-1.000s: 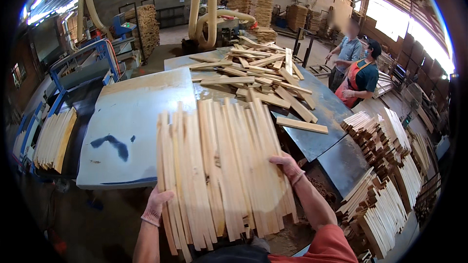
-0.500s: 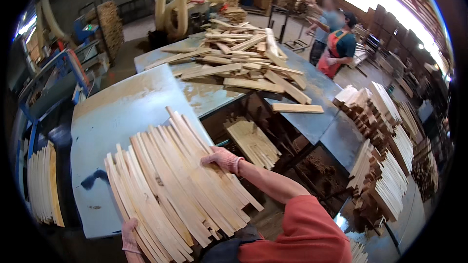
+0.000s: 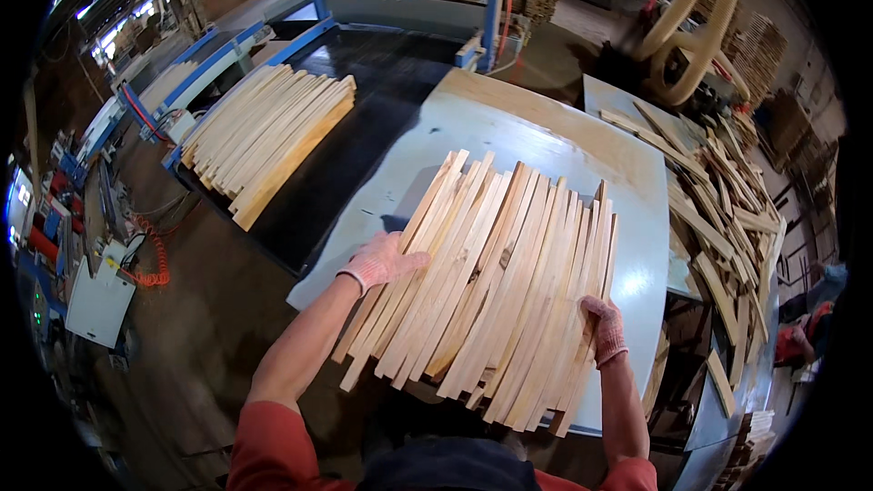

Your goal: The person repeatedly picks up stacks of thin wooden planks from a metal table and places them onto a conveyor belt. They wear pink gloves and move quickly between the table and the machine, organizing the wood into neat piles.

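Note:
A wide row of narrow wooden strips [image 3: 496,282], set side by side on edge, lies over the near part of a pale blue sheet-topped table [image 3: 546,141]. My left hand [image 3: 384,261], in a pinkish knit glove, grips the row's left side, thumb over the top. Against the right side presses my right hand [image 3: 605,327], gloved alike, its fingers curled round the outer strips. Both hands squeeze the row between them. The strips' near ends are uneven and stick out past the table's near edge. The undersides of both hands are hidden.
Left of the table, a second row of strips [image 3: 273,132] rests on a black conveyor belt [image 3: 364,91] leading under a blue machine frame [image 3: 496,14]. Loose boards [image 3: 727,218] pile up on the right. Beige hoses [image 3: 691,27] hang behind. A white control panel [image 3: 100,305] stands at left.
My view has swung left, bringing the conveyor into sight. The row of strips, still between my two hands, has turned with me; my left hand now shows higher along its side.

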Demonstrator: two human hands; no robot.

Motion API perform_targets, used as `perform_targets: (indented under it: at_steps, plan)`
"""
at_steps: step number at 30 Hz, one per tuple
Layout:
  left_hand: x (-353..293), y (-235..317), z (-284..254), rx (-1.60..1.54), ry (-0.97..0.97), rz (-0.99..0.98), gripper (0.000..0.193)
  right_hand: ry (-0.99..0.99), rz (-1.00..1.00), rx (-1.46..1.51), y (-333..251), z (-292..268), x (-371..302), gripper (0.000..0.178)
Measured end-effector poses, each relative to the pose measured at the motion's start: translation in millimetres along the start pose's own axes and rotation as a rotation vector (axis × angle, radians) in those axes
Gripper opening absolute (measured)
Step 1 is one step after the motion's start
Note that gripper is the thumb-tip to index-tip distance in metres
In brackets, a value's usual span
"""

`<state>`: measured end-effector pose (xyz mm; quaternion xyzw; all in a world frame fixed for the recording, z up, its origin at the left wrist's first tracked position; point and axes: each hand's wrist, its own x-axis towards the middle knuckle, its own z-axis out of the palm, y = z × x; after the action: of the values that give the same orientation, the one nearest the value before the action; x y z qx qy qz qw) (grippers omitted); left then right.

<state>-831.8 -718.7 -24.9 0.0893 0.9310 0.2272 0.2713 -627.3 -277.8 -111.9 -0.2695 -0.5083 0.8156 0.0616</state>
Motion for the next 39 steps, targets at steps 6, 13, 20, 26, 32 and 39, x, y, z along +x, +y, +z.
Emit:
perform_targets:
  at_steps: [6,13,20,26,32,39]
  plan:
    - [39.4,-74.5,-72.5,0.04,0.281,-0.067,0.115,0.092,-0.018,-0.057,36.5,141.8,40.4,0.026]
    - [85.7,-178.5,-176.0,0.265,0.25,-0.081,0.116,0.114,-0.03,-0.083,80.1,315.8,80.9,0.019]
    - [99.4,-233.2,-197.1,0.358,0.338,0.123,0.109,0.09,0.049,-0.056,78.8,388.0,125.9,0.022]
    - [33.1,-203.8,-208.7,0.166,0.179,0.406,0.087,0.239,0.02,-1.202,30.2,412.7,97.1,0.075]
    - [59.5,-190.3,-175.3,0.239,0.5,0.665,0.062,0.444,-0.335,-1.512,30.3,443.6,82.8,0.089]
    - [108.0,-208.0,-143.0,0.467,0.516,0.56,0.062,0.073,-0.715,-1.612,62.7,543.7,132.0,0.083]
